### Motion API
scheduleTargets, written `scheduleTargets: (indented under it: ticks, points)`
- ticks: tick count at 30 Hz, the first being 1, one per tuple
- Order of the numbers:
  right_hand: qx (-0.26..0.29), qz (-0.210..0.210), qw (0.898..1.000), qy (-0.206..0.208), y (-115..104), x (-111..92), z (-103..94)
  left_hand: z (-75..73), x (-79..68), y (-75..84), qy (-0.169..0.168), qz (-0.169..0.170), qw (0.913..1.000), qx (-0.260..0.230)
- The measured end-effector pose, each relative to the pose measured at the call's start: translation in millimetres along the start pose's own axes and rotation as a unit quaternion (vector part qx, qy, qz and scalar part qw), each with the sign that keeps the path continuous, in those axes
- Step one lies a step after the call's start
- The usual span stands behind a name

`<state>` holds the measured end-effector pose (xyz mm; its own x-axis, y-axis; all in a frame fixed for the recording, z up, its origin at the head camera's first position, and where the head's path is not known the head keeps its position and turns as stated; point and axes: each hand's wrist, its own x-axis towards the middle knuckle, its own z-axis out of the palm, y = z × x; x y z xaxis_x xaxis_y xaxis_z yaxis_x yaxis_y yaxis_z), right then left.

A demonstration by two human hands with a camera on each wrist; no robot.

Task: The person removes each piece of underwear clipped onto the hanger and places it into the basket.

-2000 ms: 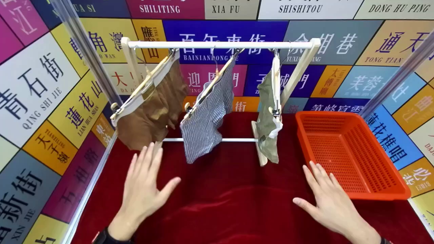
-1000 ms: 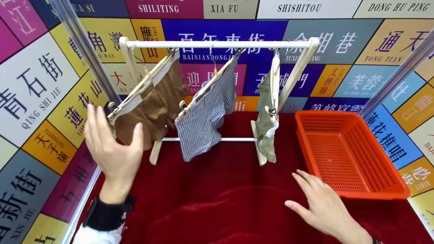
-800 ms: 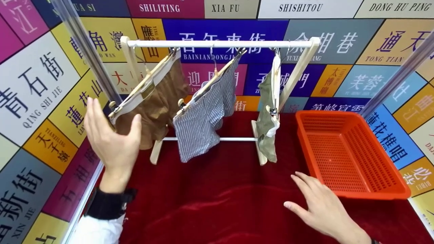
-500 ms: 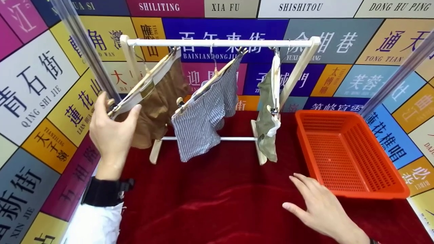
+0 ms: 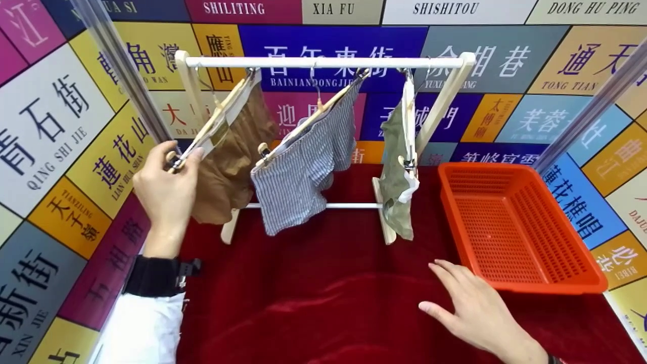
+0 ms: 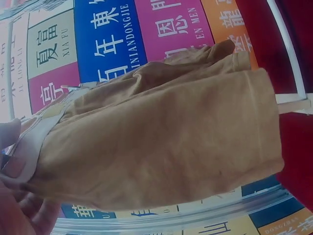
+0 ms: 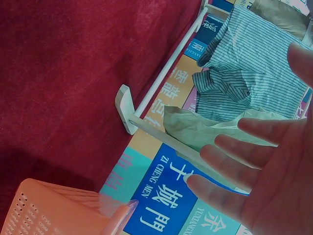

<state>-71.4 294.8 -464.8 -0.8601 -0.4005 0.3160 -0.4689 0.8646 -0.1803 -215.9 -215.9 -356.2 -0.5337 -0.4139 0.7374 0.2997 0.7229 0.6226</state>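
Our left hand (image 5: 167, 187) pinches the leftmost hanger (image 5: 220, 112) on the rack (image 5: 349, 62), our right hand (image 5: 472, 308) spread empty before it; a one-ended tug might slip the brown shorts (image 5: 230, 167) loose.

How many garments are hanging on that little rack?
3: the brown one at the left, the left hand at its near corner; the striped one in the middle; the green one toward the right. None seem hidden.

Far centre: blue rectangular printed panel (image 5: 333, 63) reads BAINIANDONGJIE. Left: white rectangular panel (image 5: 55, 119), QING SHI JIE. Far right: pale-grey panel (image 5: 586, 15), DONG HU PING.
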Motion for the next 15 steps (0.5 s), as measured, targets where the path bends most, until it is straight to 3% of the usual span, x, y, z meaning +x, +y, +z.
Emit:
scheduleTargets:
  ticks: [10, 15]
  points:
    - [0.006, 0.002, 1.000, 0.007, 0.3, -3.0, 0.6, 2.5, 2.0, 5.0, -0.031, -0.054, 0.9956, -0.070]
    - [0.009, 0.007, 1.000, 0.005, 0.2, -3.7, -0.1, 3.6, 0.8, 7.5, -0.024, -0.072, 0.9914, -0.107]
